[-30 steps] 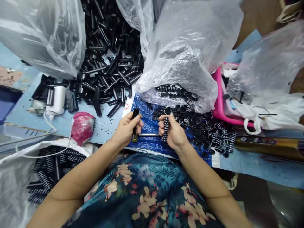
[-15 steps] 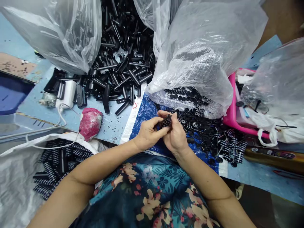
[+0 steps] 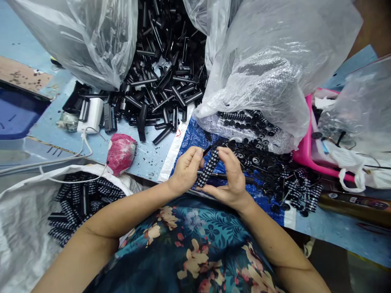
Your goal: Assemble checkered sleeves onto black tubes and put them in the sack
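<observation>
My right hand (image 3: 230, 179) holds a black patterned roller-like piece (image 3: 209, 169) with rows of small white marks, gripping it near its ends between thumb and fingers. My left hand (image 3: 187, 169) is closed in a pinch beside it, and a thin black strip (image 3: 207, 151) sticks out from its fingertips. Below both lies the blue plastic sheet (image 3: 192, 136). A dark rod (image 3: 249, 179) rests on that sheet, partly behind my right hand. Close to the right are heaped small black round parts (image 3: 259, 162) and patterned pieces with metal pins (image 3: 308, 189).
Black plastic casings (image 3: 165, 93) lie piled at the back, between clear plastic bags (image 3: 269, 61). A pink wrapped bundle (image 3: 121, 154) sits left, near a white device with a cable (image 3: 91, 114). A white sack (image 3: 21, 215) holds patterned pieces. A pink basket (image 3: 305, 150) stands right.
My hands have moved apart. The patterned piece, mostly covered by fingers before, now shows along its length in my right hand, and my left hand has drawn left with the thin strip.
</observation>
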Motion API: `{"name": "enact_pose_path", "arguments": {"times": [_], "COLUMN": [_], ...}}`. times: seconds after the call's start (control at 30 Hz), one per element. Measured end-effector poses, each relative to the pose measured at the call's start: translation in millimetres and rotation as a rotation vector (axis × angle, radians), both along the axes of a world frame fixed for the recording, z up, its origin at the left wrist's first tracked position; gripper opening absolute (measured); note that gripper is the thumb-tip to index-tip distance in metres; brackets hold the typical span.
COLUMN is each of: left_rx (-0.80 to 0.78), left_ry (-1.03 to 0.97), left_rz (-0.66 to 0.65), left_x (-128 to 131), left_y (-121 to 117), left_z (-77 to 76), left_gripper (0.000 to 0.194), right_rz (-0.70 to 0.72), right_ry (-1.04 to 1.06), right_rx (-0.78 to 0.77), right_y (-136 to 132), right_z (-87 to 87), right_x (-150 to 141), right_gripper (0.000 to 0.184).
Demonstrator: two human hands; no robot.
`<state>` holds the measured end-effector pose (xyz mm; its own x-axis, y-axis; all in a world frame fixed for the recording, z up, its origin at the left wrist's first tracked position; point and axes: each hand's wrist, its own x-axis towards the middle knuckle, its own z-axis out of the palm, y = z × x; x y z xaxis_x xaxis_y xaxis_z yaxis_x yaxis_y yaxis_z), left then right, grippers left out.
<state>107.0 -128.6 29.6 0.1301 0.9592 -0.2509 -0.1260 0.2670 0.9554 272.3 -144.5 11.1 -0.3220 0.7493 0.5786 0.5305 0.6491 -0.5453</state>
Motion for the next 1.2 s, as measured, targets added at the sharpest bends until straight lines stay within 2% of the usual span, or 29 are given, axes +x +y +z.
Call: {"name": "enact_pose_path", "arguments": {"times": [0.13,0.27,0.43,0.53,0.6,0.63,0.73,0.8,0.93,1.0,1.13,1.2], "left_rx": [-0.020,-0.172,-0.256,-0.238,-0.117,-0.032,0.165,0.185,0.042,0.031,0.170,0.177], "left_ry": [-0.067,-0.238,-0.309,-0.296,-0.186,-0.082,0.309,0.462,0.418,0.418,0.523,0.575], "left_rz": [0.021,-0.023,-0.093,-0.118,-0.097,-0.083,-0.108,-0.152,-0.255,-0.300,-0.329,-0.370], "left_x": [-1,-6,-12,-18,-28,-36,-62,-76,-88,-88,-87,-88], "left_y": [-2,-1,1,7,14,18,31,38,47,48,51,55], "left_z": [4.3,5.3,-6.5,-15.8,-21.3,-23.5,-27.5,-28.6,-33.6,-38.6,-45.9,-45.3], "left_gripper": [0.039,0.043,0.045,0.041,0.036,0.032,0.018,0.013,0.020,0.025,0.032,0.033], "right_rz": [-0.014,-0.036,-0.016,-0.028,-0.040,-0.053,-0.098,-0.122,-0.187,-0.218,-0.182,-0.161], "right_ry": [-0.027,-0.080,-0.080,-0.116,-0.179,-0.244,-0.477,-0.537,-0.339,-0.245,-0.404,-0.431], "right_rx": [0.052,0.031,0.015,-0.040,-0.088,-0.114,-0.169,-0.170,-0.117,-0.114,-0.227,-0.251], "right_y": [-3,-3,-3,-5,-10,-13,-24,-30,-28,-21,-6,-3], "right_z": [-1.8,-8.3,-15.5,-17.8,-20.4,-22.5,-30.1,-33.2,-30.0,-27.8,-25.7,-23.1], "right_x": [-3,0,0,4,13,19,35,41,35,29,19,17], "right_gripper": [0.095,0.095,0.093,0.105,0.104,0.093,0.033,0.018,0.024,0.026,0.028,0.028]}}
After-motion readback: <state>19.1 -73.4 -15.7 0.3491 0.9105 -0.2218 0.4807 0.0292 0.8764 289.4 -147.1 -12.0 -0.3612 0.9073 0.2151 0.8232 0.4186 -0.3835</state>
